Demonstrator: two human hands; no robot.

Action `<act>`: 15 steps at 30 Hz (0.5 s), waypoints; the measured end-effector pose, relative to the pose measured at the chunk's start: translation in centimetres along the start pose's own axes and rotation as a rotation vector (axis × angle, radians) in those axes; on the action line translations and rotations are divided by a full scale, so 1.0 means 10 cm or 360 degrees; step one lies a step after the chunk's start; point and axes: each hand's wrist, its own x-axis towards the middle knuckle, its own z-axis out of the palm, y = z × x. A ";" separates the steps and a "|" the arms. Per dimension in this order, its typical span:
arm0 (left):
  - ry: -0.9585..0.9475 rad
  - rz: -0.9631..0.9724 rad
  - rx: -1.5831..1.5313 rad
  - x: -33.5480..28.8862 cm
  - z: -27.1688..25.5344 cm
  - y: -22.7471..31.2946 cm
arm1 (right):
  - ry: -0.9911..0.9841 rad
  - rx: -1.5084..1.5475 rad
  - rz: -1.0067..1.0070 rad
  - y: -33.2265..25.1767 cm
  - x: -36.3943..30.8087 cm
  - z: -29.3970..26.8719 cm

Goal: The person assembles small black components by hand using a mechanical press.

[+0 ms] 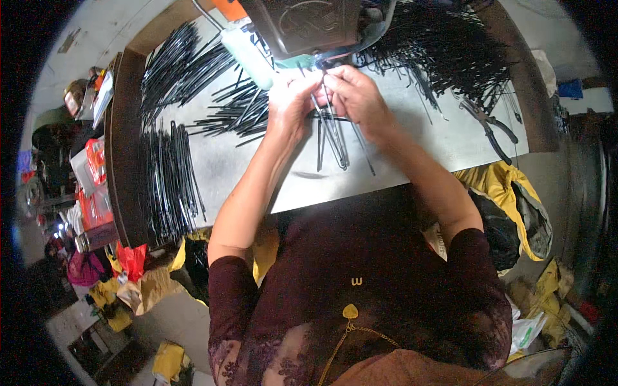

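Both of my hands are together under the head of a dark bench machine (302, 29), at the far middle of a pale metal worktop. Several thin dark metal rods (333, 138) hang down from between them toward me, some bent or joined near their lower ends. My left hand (291, 96) is closed round the rods from the left, with bright light washing out its fingertips. From the right, my right hand (358, 98) pinches the same rods near the machine's working point. The rods' upper ends are partly hidden by fingers and machine.
Bundles of black rods lie at left (170, 180), far left (174, 67) and left of my hands (235, 112). A big tangled rod heap (438, 45) fills the far right, with pliers (490, 127) before it. A pale tubular lamp (248, 58) stands close to my left hand. Wooden edging (125, 154) borders the worktop.
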 end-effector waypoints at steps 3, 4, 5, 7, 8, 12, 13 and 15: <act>0.0060 0.0013 0.0012 0.00 -0.03 0.00 | -0.0023 -0.0111 -0.0016 -0.05 -0.01 0.02; -0.0008 0.0018 0.0004 0.00 -0.04 0.01 | -0.0029 -0.0164 -0.0044 -0.05 -0.01 0.01; -0.0077 0.0022 -0.0004 0.00 -0.04 0.02 | 0.0040 -0.0136 -0.0141 0.00 0.02 0.03; -0.0103 -0.0005 -0.0007 -0.01 -0.03 0.04 | 0.0078 -0.0124 -0.0092 -0.03 -0.01 0.05; -0.0131 -0.0030 -0.0009 -0.01 -0.03 0.05 | 0.0115 -0.0114 -0.0046 -0.05 -0.03 0.07; -0.0155 -0.0057 -0.0024 0.03 -0.11 -0.04 | 0.0067 -0.0164 -0.0054 -0.03 -0.01 0.03; -0.0128 -0.0079 -0.0036 -0.01 -0.04 0.00 | 0.0026 -0.0179 -0.0005 -0.12 -0.04 0.02; -0.0099 -0.0105 -0.0050 -0.03 0.00 0.03 | 0.0048 -0.0155 0.0050 -0.11 -0.03 0.02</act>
